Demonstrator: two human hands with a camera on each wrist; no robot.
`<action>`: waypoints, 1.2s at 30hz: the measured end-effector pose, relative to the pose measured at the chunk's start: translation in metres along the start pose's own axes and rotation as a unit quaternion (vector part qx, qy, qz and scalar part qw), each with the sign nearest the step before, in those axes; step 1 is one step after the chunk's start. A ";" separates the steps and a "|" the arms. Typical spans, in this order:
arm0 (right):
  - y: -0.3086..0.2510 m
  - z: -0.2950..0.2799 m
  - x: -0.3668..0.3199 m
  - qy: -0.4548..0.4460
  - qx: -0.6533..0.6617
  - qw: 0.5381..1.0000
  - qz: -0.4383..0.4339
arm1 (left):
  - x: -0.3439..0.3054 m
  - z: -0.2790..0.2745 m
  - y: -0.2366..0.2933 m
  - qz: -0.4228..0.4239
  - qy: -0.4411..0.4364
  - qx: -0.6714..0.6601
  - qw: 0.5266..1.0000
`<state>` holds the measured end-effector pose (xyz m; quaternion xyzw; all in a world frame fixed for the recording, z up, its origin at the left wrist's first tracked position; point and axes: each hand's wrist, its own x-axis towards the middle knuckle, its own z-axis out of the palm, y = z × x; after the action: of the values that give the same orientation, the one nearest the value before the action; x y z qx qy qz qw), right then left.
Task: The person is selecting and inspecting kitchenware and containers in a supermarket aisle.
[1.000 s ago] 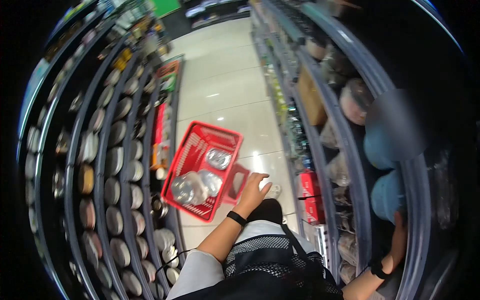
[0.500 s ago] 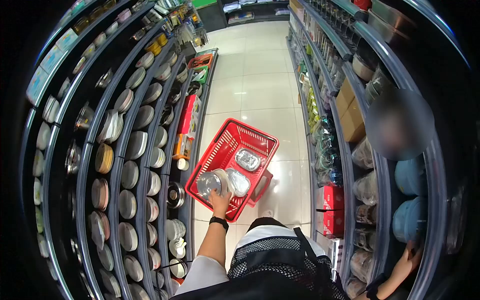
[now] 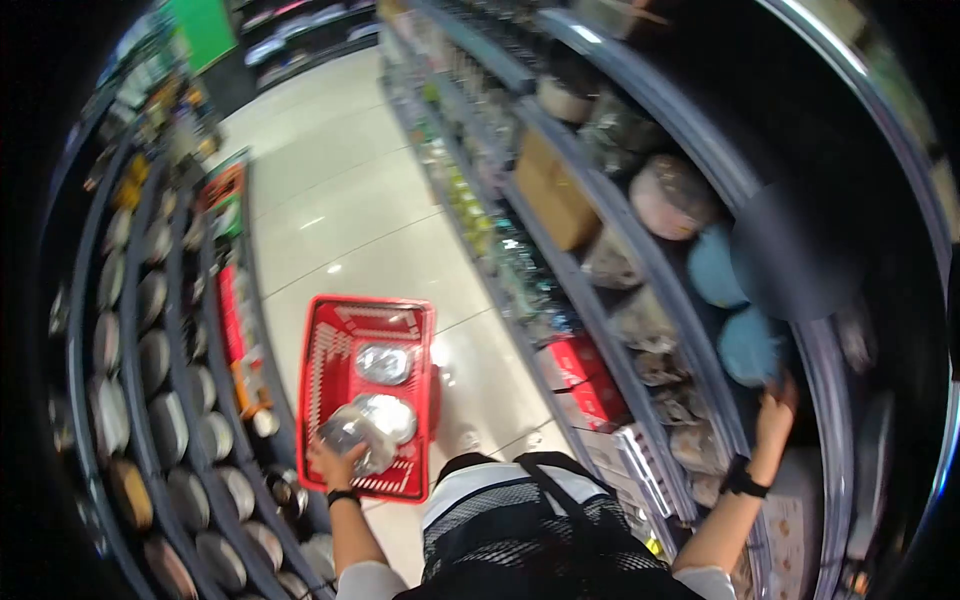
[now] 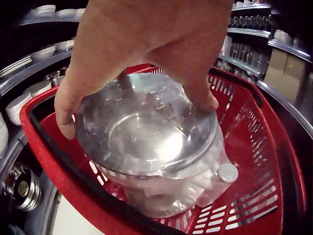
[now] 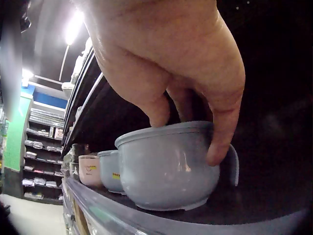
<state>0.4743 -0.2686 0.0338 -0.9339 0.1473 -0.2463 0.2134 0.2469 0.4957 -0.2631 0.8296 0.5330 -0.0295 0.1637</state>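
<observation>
In the red shopping basket point(image 3: 428, 340), my left hand point(image 3: 335, 466) grips a round container with a clear, shiny lid point(image 4: 142, 142), thumb and fingers spread to opposite sides of its rim. A clear plastic bag with a white cap point(image 4: 227, 172) sits beneath and beside it. Two foil trays, one nearer point(image 3: 388, 418) and one farther point(image 3: 383, 363), lie beside the container. On the right-hand shelf, my right hand point(image 5: 171, 63) grips a grey-blue bowl point(image 5: 166, 171) from above, fingertips at its rim and outer wall near the side handle point(image 5: 236, 164). The bowl stands on the shelf.
Another blue bowl point(image 5: 110, 170) and a pink one point(image 5: 89, 169) stand farther along that shelf. Shelves of stacked plates point(image 3: 155, 360) line the left side. Red boxes point(image 3: 585, 380) and cardboard boxes point(image 3: 555, 190) fill the right side. A tiled floor point(image 3: 340, 210) runs between.
My left hand has moved from beside the basket to the lidded container inside it. My right hand stays at the blue bowl. The head view has turned rightward.
</observation>
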 end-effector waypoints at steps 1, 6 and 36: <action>-0.004 0.000 0.000 0.008 0.000 1.000 0.004 | -0.002 -0.002 0.000 0.014 0.008 -0.024 1.000; -0.020 0.008 -0.005 0.031 0.052 0.998 0.034 | 0.013 -0.013 -0.015 -0.011 -0.067 -0.086 0.994; -0.048 -0.003 0.018 -0.042 0.107 0.984 0.139 | 0.049 0.007 -0.045 -0.138 -0.530 -0.483 0.683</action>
<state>0.4963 -0.2348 0.0657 -0.8856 0.2390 -0.1889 0.3506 0.2280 0.5533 -0.2911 0.3985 0.4064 -0.2250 0.7909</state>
